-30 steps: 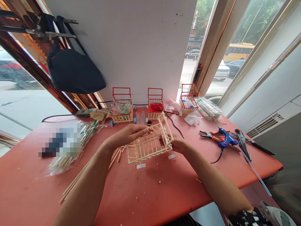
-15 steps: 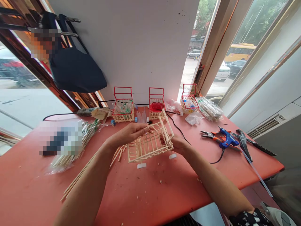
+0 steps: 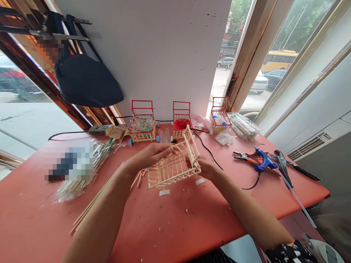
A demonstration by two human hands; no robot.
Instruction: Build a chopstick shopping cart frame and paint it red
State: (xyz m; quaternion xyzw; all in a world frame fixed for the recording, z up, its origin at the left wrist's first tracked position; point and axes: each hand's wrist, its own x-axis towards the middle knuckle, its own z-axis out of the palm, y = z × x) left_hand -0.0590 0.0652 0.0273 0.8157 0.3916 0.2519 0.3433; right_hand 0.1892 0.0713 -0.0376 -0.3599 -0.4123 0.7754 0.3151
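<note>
Between my hands is a small wooden-stick cart, tilted, with an upright handle frame at its right end. White bottle-cap wheels show along its lower side. My left hand is closed on the cart's upper left edge, fingers reaching over the top rail. On the right end, my right hand grips the frame below the handle, its fingertips partly hidden by the sticks. Loose cut sticks lie on the red table just behind and left of the cart.
Finished red-trimmed carts line the wall. A blue glue gun and orange-handled pliers lie on the right. Bagged sticks and long sticks are on the left. A black cable runs behind my right hand.
Both hands keep the cart in nearly the same pose. The whole view has shifted slightly, with things appearing a little further left.
</note>
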